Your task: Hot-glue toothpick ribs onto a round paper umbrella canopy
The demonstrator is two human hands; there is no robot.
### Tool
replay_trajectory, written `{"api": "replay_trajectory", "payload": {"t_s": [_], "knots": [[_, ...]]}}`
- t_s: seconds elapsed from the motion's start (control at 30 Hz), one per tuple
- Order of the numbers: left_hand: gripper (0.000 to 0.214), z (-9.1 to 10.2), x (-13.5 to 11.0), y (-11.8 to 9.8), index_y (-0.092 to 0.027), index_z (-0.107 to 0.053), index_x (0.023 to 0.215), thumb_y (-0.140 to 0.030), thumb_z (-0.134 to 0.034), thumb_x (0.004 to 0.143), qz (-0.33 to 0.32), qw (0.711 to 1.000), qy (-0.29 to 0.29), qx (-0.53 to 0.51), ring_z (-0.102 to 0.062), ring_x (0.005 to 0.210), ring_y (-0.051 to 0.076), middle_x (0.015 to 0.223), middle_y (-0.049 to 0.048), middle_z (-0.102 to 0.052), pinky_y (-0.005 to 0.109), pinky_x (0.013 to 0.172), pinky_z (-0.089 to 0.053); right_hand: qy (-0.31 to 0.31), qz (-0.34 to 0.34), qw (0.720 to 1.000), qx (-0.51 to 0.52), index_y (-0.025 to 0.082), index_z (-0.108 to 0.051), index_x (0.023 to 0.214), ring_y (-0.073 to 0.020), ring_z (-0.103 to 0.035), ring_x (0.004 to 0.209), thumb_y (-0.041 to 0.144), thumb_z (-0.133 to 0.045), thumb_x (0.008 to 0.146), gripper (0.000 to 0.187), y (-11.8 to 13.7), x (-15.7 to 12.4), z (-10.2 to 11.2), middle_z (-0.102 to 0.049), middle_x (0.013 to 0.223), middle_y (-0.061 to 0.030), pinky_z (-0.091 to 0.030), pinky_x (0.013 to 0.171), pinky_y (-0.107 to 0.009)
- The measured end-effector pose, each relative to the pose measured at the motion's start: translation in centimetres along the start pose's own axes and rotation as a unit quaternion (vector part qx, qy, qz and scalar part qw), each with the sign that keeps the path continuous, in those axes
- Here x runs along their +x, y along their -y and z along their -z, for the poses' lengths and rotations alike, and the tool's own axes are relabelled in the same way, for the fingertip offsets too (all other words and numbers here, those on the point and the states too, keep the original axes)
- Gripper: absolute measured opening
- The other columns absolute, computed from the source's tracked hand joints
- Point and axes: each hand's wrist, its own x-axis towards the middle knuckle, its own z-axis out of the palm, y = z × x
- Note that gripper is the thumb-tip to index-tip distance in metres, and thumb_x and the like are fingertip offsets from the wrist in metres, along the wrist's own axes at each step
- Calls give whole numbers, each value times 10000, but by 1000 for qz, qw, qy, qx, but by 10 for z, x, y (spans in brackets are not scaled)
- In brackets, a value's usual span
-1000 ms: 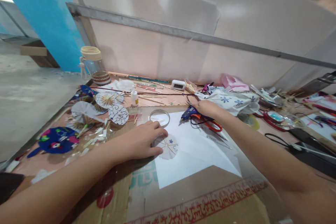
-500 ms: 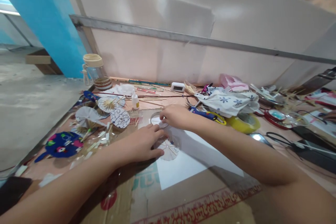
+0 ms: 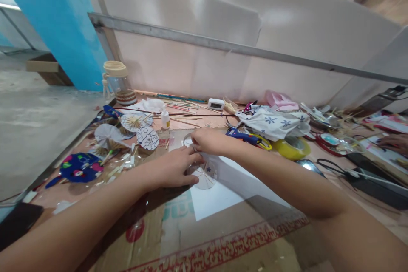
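Observation:
My left hand [image 3: 174, 169] lies flat with its fingers pressing the left edge of a small round paper umbrella top [image 3: 204, 175] with thin ribs. This piece rests on a white sheet of paper [image 3: 219, 191]. My right hand [image 3: 205, 141] is curled just above it, fingers pinched close to my left fingertips and over a clear tape ring [image 3: 188, 139]; what it pinches is too small to make out.
Finished paper umbrellas [image 3: 140, 134] and a dark blue patterned one [image 3: 79, 168] lie at the left. A glue bottle [image 3: 165, 120], blue glue gun [image 3: 242, 136], yellow tape roll [image 3: 291, 148], floral cloth [image 3: 274, 121] and a jar [image 3: 116, 80] stand behind. Another person's hand [image 3: 393, 141] is far right.
My right hand left the glue gun and scissors area and moved left to meet my left hand at the small umbrella top. The left hand stayed put.

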Motion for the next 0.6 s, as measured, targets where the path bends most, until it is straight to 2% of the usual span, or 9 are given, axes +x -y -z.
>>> {"api": "replay_trajectory", "payload": {"t_s": [0.13,0.23,0.27,0.33,0.4,0.47,0.53,0.6], "knots": [[452,-2,0,-1,-251,-647,1346,-385,-682,916,-8,1000,2,-6,-640,1163,319,1272,104,-650,439,991,-514,-73,-32,996,51,141,-746,1058,-221,-720,916,101,-595,917,211,6,-32,12,-804,994,-108,-471,737,-280],[459,-3,-1,-2,-248,-648,1345,-348,-697,900,-20,1000,7,-16,-635,1183,320,1290,102,-654,443,1007,-499,-101,-35,985,136,162,-706,1173,-155,-720,821,123,-566,965,254,6,-70,9,-791,931,-45,-510,726,-247],[458,-3,-1,-3,-249,-651,1339,-345,-702,894,-23,1000,9,-17,-638,1174,317,1282,99,-657,437,998,-498,-112,-38,963,243,166,-700,1215,-147,-722,777,135,-591,952,286,5,-83,5,-786,900,-32,-529,720,-250],[451,-3,-1,-5,-256,-656,1328,-362,-706,892,-23,1000,13,-16,-650,1127,307,1239,92,-664,417,950,-503,-133,-49,903,405,180,-731,1097,-141,-711,693,217,-645,926,195,5,-104,-6,-767,823,-12,-556,689,-264],[455,-3,-1,-6,-270,-657,1333,-383,-706,895,-18,1000,19,-14,-657,1079,297,1193,85,-664,396,898,-499,-131,-72,845,513,187,-728,959,-143,-712,656,267,-697,871,123,5,-119,-20,-761,795,-13,-574,664,-277],[455,-4,0,-6,-271,-659,1328,-390,-712,892,-19,999,21,-17,-654,1072,292,1178,82,-663,381,886,-488,-106,-95,802,580,192,-700,905,-142,-713,626,305,-728,839,134,7,-127,-33,-782,838,-30,-581,620,-281],[443,-5,2,-5,-266,-659,1314,-401,-711,896,-28,999,19,-20,-650,1075,286,1175,78,-667,367,881,-476,-75,-102,781,612,192,-688,893,-135,-700,595,329,-729,843,152,8,-129,-43,-791,864,-41,-572,578,-274],[427,-7,4,-4,-269,-655,1305,-414,-701,906,-34,999,18,-20,-646,1076,282,1175,73,-671,357,874,-464,-60,-101,793,598,189,-703,878,-118,-654,556,311,-705,861,124,8,-128,-50,-765,798,-23,-534,538,-252]]}}
